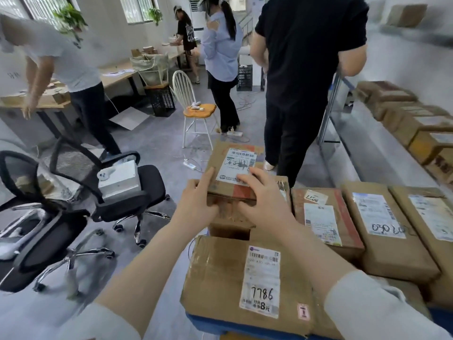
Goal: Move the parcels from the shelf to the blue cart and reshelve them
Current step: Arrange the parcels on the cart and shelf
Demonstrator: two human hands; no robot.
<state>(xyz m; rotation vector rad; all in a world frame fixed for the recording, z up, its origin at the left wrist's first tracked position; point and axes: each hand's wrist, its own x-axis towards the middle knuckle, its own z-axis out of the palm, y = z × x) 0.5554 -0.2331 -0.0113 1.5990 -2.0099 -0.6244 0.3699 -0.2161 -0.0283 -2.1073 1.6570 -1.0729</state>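
Nearest the camera, at the near left corner of the blue cart (208, 321), lay a parcel marked 7786 (220, 278) with its label facing up. Beyond it both forearms reached forward to the top parcel (220, 155), which sat on a lower box (228, 220) towards the cart's far left corner. The left hand (199, 201) gripped the parcel's near left corner, with its fingers (207, 177) lying along the left edge of the top face. The right hand (261, 207) gripped the near edge beside it, its fingers (247, 179) spread over the lower part of the shipping label (236, 165) and its thumb against the near face. To the right, a red-taped parcel (323, 217) and a parcel marked 030 (384, 224) lay side by side along the cart's right side. Farther off on the right ran the shelf (367, 133), carrying a blurred row of shelf parcels (411, 119). A person in black (306, 69) stood beside it, with a white chair (182, 89) to the left.
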